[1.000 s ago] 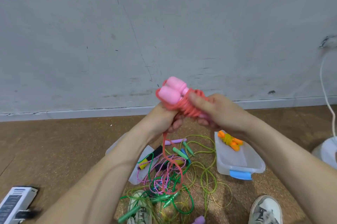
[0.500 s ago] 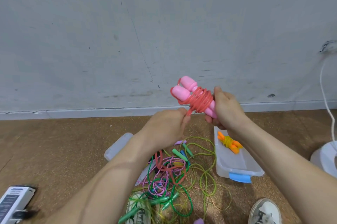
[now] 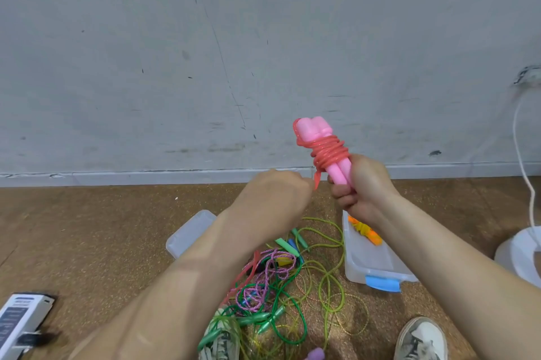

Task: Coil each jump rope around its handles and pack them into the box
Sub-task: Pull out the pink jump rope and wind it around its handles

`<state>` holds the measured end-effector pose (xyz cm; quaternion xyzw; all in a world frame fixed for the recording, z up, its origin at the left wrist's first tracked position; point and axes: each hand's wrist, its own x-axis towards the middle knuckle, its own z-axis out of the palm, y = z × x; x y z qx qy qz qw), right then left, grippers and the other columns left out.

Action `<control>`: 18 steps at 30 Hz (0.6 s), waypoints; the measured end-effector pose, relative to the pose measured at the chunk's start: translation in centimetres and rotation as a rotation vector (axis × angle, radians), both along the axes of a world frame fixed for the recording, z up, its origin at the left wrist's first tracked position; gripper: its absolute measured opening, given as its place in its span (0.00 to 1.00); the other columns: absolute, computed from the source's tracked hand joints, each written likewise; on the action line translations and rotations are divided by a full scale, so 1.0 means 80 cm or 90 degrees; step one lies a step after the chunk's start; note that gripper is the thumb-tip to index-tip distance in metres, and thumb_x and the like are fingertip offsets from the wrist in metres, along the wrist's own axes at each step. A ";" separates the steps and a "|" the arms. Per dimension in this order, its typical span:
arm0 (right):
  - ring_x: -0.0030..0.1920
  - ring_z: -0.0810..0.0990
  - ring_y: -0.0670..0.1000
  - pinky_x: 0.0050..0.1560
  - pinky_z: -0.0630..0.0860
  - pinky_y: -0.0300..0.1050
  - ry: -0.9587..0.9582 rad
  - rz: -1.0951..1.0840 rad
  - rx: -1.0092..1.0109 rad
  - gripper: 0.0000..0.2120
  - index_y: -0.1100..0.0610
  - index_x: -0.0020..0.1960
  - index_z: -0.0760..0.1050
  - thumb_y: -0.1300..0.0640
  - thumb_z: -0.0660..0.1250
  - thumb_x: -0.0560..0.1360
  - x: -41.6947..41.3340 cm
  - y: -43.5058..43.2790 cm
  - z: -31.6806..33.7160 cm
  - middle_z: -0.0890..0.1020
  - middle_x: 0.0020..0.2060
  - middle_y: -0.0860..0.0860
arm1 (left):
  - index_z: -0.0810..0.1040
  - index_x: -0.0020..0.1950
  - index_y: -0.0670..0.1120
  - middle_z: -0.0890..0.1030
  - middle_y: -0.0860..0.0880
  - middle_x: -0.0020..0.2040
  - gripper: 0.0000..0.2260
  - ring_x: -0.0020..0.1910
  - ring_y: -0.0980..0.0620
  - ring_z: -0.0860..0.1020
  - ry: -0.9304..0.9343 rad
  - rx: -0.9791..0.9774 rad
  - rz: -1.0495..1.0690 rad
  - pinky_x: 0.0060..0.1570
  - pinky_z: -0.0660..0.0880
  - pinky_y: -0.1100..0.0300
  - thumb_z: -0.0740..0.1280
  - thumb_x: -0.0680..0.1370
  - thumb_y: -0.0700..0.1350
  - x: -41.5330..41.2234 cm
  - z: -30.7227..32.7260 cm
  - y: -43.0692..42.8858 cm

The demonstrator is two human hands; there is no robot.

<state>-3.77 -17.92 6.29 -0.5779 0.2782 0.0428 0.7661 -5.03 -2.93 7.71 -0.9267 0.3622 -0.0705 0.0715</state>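
Grey, scuffed wall [image 3: 175, 67] fills the upper half of the view and meets a brown speckled floor [image 3: 87, 242] along a pale skirting strip. Just toward 3 o'clock from the centre, the right hand [image 3: 366, 190] is closed tight round the lower ends of two pink handles [image 3: 314, 131]. They are held side by side, nearly upright, leaning a little toward 11 o'clock. A red rope [image 3: 329, 152] is wound in several turns round the middle of the handles, just above the fist. From the coil a short strand drops toward 7 o'clock to the left hand [image 3: 275, 195], which is blurred. Its fingers are curled and seem to pinch that strand. More red strand shows under the left forearm, down on the floor.

At 5 o'clock from the hands a clear plastic box [image 3: 371, 260] with a blue latch [image 3: 382, 283] stands on the floor. An orange jump rope [image 3: 366, 232], already coiled, lies in its far end. A clear lid [image 3: 190, 231] lies at 7 o'clock, partly behind the forearm. Between lid and box sits a tangle of ropes [image 3: 278, 286] in green, yellow and pink-purple. Two shoes [image 3: 421, 339] show along the bottom edge.
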 end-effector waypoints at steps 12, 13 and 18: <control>0.50 0.77 0.65 0.40 0.65 0.49 -0.171 0.269 -0.875 0.13 0.53 0.38 0.65 0.52 0.55 0.80 -0.004 0.019 -0.020 0.79 0.46 0.63 | 0.80 0.46 0.48 0.82 0.47 0.42 0.10 0.44 0.44 0.78 0.040 -0.124 -0.036 0.38 0.68 0.55 0.66 0.75 0.53 0.003 0.009 0.008; 0.51 0.78 0.64 0.40 0.65 0.47 -0.153 0.307 -0.892 0.11 0.55 0.40 0.68 0.52 0.57 0.79 -0.007 0.021 -0.017 0.79 0.47 0.62 | 0.80 0.46 0.49 0.83 0.48 0.42 0.11 0.45 0.45 0.78 0.051 -0.141 -0.021 0.39 0.69 0.55 0.68 0.73 0.55 0.003 0.012 0.009; 0.40 0.75 0.59 0.35 0.62 0.44 -0.212 0.455 -0.877 0.18 0.57 0.34 0.67 0.50 0.57 0.79 -0.013 0.026 -0.011 0.78 0.37 0.58 | 0.80 0.38 0.48 0.75 0.51 0.30 0.20 0.35 0.49 0.73 0.122 -0.176 0.044 0.32 0.65 0.55 0.73 0.63 0.65 0.013 0.018 0.023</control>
